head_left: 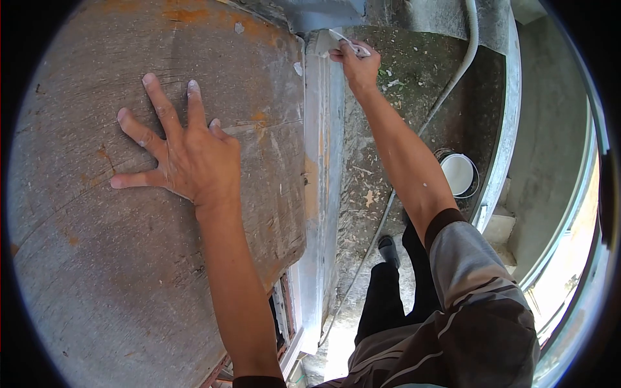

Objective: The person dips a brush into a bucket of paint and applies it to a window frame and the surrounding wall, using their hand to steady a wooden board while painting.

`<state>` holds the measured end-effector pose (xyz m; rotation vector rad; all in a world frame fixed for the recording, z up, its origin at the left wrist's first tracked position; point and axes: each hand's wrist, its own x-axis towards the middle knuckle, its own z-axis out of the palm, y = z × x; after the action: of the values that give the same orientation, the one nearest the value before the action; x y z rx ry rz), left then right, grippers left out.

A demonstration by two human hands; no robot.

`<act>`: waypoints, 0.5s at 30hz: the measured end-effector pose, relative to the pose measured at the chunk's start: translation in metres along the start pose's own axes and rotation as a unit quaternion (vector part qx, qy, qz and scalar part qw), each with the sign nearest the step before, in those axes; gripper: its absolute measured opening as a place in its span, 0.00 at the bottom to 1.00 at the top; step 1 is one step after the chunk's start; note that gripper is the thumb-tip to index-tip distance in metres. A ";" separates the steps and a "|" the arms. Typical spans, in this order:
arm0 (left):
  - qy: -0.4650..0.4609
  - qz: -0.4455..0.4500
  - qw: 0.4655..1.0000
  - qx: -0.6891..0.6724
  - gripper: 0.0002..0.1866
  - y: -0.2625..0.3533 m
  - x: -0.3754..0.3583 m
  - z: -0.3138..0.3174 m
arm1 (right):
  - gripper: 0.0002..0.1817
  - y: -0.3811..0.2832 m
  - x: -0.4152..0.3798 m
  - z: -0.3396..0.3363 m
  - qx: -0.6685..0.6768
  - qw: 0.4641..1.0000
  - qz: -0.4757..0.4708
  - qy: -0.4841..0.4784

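My left hand (pixel 187 145) lies with fingers spread on a worn, brown-grey wooden board (pixel 129 258), with white specks on its fingertips. At the board's far right corner, my right hand (pixel 359 64) is closed around a slim white-handled tool (pixel 358 49). The tool's thin end points up and left, close to a whitish painted edge strip (pixel 317 103) that runs along the board. Its working end is too small to make out.
A bucket (pixel 458 174) with white contents stands on the dirty ground below my right arm. A pale hose (pixel 453 81) runs across the ground. Grey-blue sheet material (pixel 323 13) borders the far end. A metal rail (pixel 508 123) and concrete steps (pixel 501 226) lie to the right.
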<state>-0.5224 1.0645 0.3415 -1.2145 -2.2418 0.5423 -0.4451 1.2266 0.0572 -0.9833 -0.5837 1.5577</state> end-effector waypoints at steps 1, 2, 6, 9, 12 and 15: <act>0.000 -0.001 1.000 0.002 0.27 -0.003 0.000 -0.001 | 0.09 -0.001 -0.005 0.003 0.005 1.000 0.003 -0.005; 0.000 0.000 1.000 0.000 0.27 -0.002 0.000 0.000 | 0.10 -0.003 -0.007 0.003 0.007 1.000 0.003 -0.008; 0.016 0.003 1.000 0.004 0.28 0.001 -0.001 0.003 | 0.11 -0.006 0.012 0.014 -0.139 0.989 0.000 -0.051; 0.024 0.009 1.000 0.003 0.27 -0.001 -0.001 0.005 | 0.12 0.005 0.000 0.002 -0.148 0.988 -0.037 -0.030; 0.013 0.005 1.000 -0.006 0.27 -0.001 0.000 0.002 | 0.12 0.000 -0.015 -0.007 -0.051 0.998 -0.035 -0.006; 0.026 0.009 1.000 -0.006 0.26 -0.001 -0.001 0.005 | 0.10 -0.016 -0.013 0.006 0.023 0.999 -0.013 -0.024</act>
<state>-0.5258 1.0626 0.3385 -1.2421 -2.1956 0.5001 -0.4409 1.2188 0.0768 -0.9032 -0.5891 1.5691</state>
